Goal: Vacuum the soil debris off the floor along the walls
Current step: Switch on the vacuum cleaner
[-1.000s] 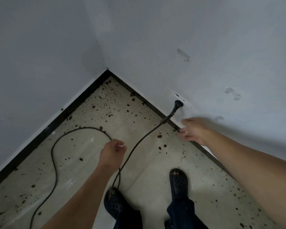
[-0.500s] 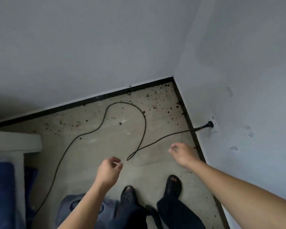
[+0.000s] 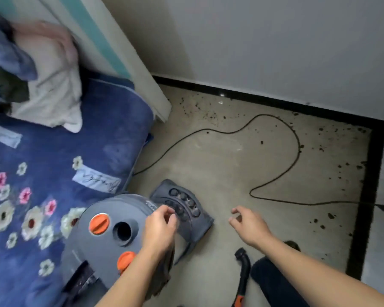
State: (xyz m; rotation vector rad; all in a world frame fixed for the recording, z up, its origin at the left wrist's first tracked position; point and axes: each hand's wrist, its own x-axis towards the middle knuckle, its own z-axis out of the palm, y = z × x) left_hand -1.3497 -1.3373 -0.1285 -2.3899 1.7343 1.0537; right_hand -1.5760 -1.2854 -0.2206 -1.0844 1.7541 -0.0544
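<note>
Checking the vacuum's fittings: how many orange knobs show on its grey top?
2: one orange knob left of the round opening, another nearer the person, beside the left forearm, which may hide more.

Single view, head-worn, wide-angle. Position: standing height, near the bed (image 3: 53,156) at frame left. Facing: steeply down and forward toward the skirting corner (image 3: 379,126). Closest: left hand (image 3: 160,229), right hand (image 3: 251,227), arms entering from the bottom edge. Farther: floor (image 3: 220,169).

— Vacuum body (image 3: 111,240)?
— Matt grey plastic; orange plastic caps (image 3: 99,223).
— Floor (image 3: 220,173)?
— Smooth, faint sheen. Skirting (image 3: 369,173) glossy black.
— Cord (image 3: 208,129)?
— Matt black sheath.
— Bedcover (image 3: 53,151)?
— Printed cloth, matt.
</note>
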